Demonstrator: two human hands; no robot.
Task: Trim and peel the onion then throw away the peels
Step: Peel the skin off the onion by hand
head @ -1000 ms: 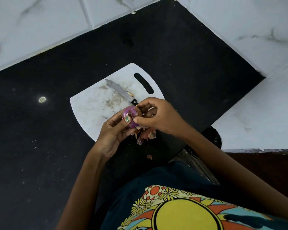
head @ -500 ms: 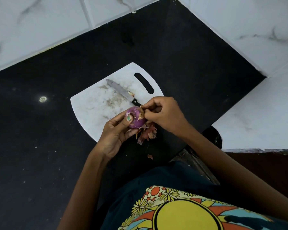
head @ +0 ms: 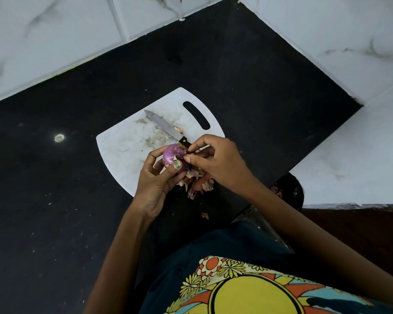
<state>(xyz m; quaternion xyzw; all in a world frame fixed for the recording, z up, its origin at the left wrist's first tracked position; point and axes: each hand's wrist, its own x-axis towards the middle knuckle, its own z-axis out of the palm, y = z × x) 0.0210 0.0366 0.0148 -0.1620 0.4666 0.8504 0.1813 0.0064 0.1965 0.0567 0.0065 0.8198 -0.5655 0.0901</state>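
My left hand [head: 156, 177] grips a small purple onion [head: 171, 152] above the near edge of a white cutting board [head: 123, 146]. The thumb lies across the onion's front. My right hand [head: 216, 162] pinches a strip of dry skin at the onion's right side. Loose reddish-brown peels [head: 199, 183] lie in a heap under both hands, at the board's near corner. A knife [head: 162, 126] with a black handle lies on the board just beyond the onion, blade pointing away to the left.
The board sits on a black counter [head: 55, 200] bounded by white marble-tiled walls [head: 43, 37]. A small peel scrap [head: 205, 215] lies on the counter near me. A pale spot [head: 59, 138] marks the counter at left. A dark object [head: 289, 189] sits past the counter's right edge.
My right hand shifted its pinch from the onion's top to its right side, pulling skin off. The left hand turned the onion a little, showing more purple surface.
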